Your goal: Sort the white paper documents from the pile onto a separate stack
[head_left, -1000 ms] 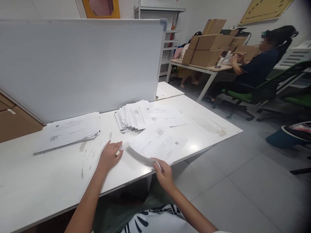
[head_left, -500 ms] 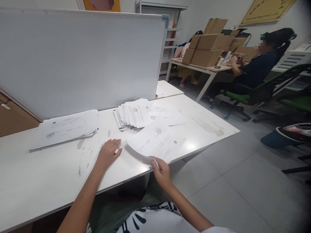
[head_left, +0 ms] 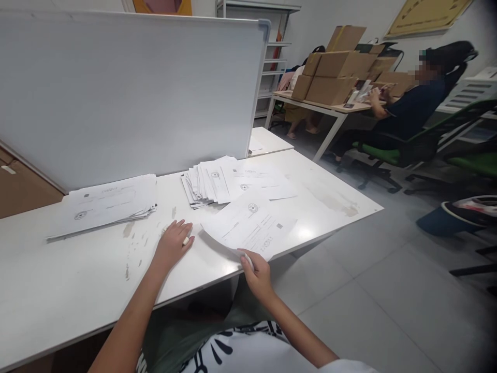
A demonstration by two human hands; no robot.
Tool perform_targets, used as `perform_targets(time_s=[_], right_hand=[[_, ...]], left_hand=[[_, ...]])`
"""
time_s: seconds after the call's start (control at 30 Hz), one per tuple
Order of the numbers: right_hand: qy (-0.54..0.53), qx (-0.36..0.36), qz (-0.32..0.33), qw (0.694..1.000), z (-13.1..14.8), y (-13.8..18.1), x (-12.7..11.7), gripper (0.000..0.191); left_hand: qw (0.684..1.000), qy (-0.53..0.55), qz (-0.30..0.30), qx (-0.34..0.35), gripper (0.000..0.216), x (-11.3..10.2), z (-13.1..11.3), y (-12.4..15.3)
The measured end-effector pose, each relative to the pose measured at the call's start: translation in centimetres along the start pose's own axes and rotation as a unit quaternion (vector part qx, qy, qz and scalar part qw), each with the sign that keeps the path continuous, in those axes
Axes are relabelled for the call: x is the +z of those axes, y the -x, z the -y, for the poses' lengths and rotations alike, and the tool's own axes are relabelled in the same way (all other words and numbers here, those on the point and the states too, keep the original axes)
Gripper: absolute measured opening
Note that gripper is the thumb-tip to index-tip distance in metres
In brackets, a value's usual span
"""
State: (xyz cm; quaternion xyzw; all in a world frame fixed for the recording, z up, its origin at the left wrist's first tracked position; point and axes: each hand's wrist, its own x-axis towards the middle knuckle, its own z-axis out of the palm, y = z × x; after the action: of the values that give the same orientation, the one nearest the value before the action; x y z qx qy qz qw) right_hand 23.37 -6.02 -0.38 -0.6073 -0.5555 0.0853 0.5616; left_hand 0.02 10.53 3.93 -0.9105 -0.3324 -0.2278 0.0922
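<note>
My right hand [head_left: 256, 273] pinches the near corner of a printed white sheet [head_left: 250, 228] at the front edge of the white table [head_left: 58, 290]; the sheet's near edge curls up. My left hand [head_left: 173, 241] lies flat on the table left of the sheet, fingers stretched over a small pale object that I cannot make out. Behind the sheet is a fanned pile of folded papers [head_left: 205, 184] with a loose sheet [head_left: 260, 181] over it. A flat stack of sheets [head_left: 103, 204] lies at the left.
A whiteboard [head_left: 128, 93] stands upright along the table's back edge. At the right rear a person in dark clothes [head_left: 404, 111] sits on a green chair by a table with cardboard boxes [head_left: 334, 77]. Grey tiled floor [head_left: 368, 311] lies to my right.
My hands and the sheet have barely moved; only the view has shifted slightly.
</note>
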Motion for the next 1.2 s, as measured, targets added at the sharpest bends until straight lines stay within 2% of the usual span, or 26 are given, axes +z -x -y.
perform_targets(time_s=[0.53, 0.83, 1.2], right_hand=[[-0.008, 0.005, 0.011, 1.000, 0.37, -0.17, -0.22, 0.027], [-0.004, 0.005, 0.017, 1.000, 0.45, -0.20, -0.32, 0.028], [-0.006, -0.006, 0.014, 1.000, 0.57, -0.26, -0.36, 0.027]], left_hand=[[0.999, 0.030, 0.014, -0.010, 0.027, -0.36, -0.18, -0.36], [1.000, 0.016, -0.008, -0.017, 0.027, -0.41, -0.42, -0.31], [0.999, 0.034, 0.016, -0.017, 0.029, -0.45, -0.27, -0.43]])
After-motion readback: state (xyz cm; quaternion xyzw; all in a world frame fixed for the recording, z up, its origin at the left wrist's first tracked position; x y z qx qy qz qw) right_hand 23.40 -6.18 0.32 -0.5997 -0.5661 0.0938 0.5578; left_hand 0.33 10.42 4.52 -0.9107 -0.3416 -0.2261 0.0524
